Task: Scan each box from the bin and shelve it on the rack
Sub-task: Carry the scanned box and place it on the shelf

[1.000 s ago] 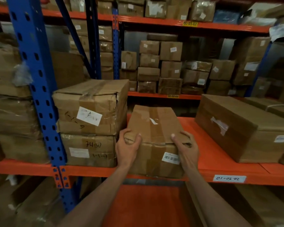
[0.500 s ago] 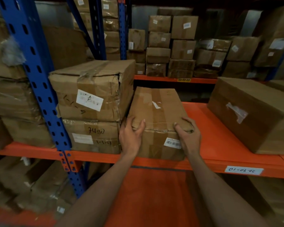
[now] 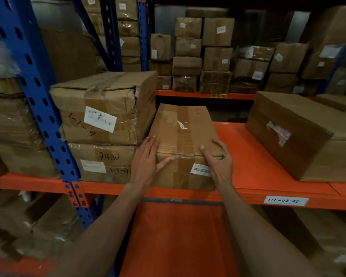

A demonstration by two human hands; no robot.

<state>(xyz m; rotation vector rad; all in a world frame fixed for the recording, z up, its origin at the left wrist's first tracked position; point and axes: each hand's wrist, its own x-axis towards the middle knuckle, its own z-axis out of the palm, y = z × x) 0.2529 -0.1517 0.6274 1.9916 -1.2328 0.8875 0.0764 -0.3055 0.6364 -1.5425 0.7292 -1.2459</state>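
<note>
Head view shows one taped cardboard box (image 3: 183, 136) at the centre of the frame, resting on the orange shelf (image 3: 256, 170) with its near face and barcode label (image 3: 200, 169) toward the camera. Two hands meet it. At the box's lower-left corner, the left hand (image 3: 146, 160) lies flat with straight fingers, thumb spread across the front face. At the lower-right corner, the right hand (image 3: 218, 162) curls over the top edge, gripping it. Both forearms reach up from the bottom of the frame. Touching the box's left side are two stacked cartons (image 3: 106, 124); one large carton (image 3: 302, 134) sits well apart at right. A blue upright (image 3: 34, 92) stands at left.
</note>
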